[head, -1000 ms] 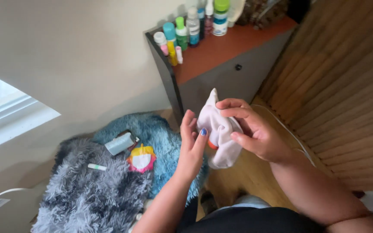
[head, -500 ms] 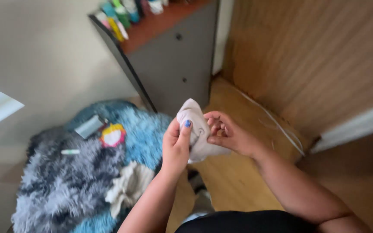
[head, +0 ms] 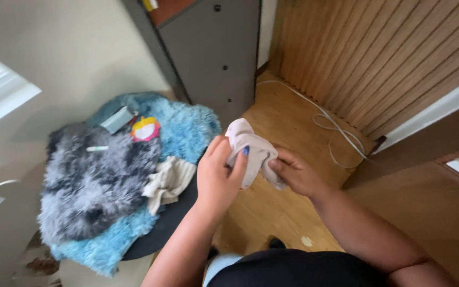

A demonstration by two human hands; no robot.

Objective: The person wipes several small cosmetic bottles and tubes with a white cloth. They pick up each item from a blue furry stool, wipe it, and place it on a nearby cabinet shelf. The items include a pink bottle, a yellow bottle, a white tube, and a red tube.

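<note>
Far to the left of both hands, a shaggy grey and blue rug lies heaped, with a white pen-like stick, a grey-blue flat case and a small round yellow-and-red toy resting on it. Just left of the left hand sits a crumpled cream ribbed cloth, loose at the rug's edge. The left hand is curled shut on a small pale pink garment, thumb pressed over its fold. The right hand pinches the same garment from below, fingertips closed on its lower hem. The garment is held up in the air between both hands, above the wooden floor.

The grip looks light on the right side; a tug from the left hand could slip the hem free and drop the piece. Beyond the right hand a white cable loops across the floor, near enough to catch a foot.
</note>
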